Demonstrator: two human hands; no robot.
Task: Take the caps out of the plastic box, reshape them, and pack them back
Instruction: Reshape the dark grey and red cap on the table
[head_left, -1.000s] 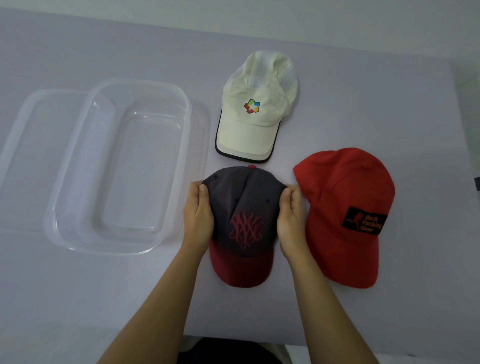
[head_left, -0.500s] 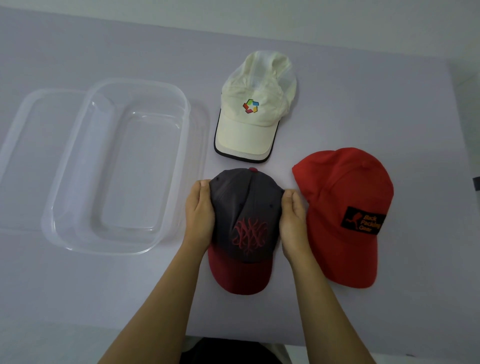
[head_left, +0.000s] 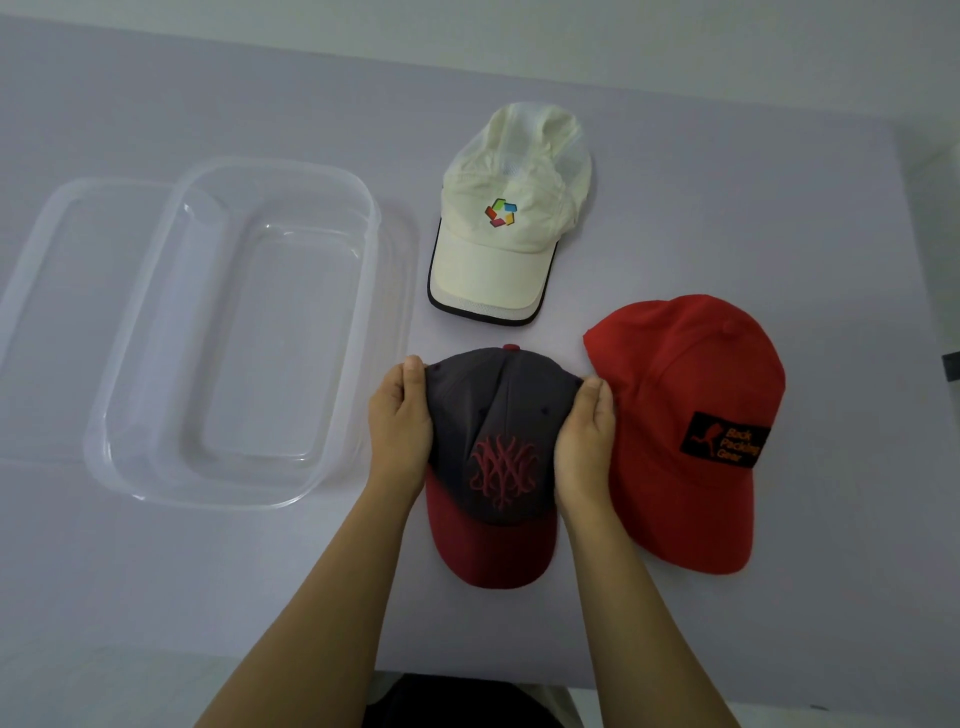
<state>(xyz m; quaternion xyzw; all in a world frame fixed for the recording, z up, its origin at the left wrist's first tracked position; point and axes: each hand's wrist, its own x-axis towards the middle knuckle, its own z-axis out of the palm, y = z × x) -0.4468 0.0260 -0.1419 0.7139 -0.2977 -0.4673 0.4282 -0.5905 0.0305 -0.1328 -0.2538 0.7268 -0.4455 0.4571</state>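
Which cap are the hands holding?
The grey cap with the dark red brim, held between left hand and right hand; the cream cap and red cap lie unheld.

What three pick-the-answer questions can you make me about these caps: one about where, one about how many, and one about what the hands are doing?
1. Where is the cream cap from the plastic box?
A. inside it
B. to its right
C. to its left

2. How many caps lie out on the table?
A. two
B. three
C. four

3. What do the left hand and the right hand do?
A. hold the grey cap by its sides
B. lift the box
C. lie flat on the table

Answers:
1 B: the cream cap lies on the table to the right of the box, which holds nothing.
2 B: the cream cap, the grey cap and the red cap are all out.
3 A: one hand is on each side of the grey cap's crown, thumbs over its edge.
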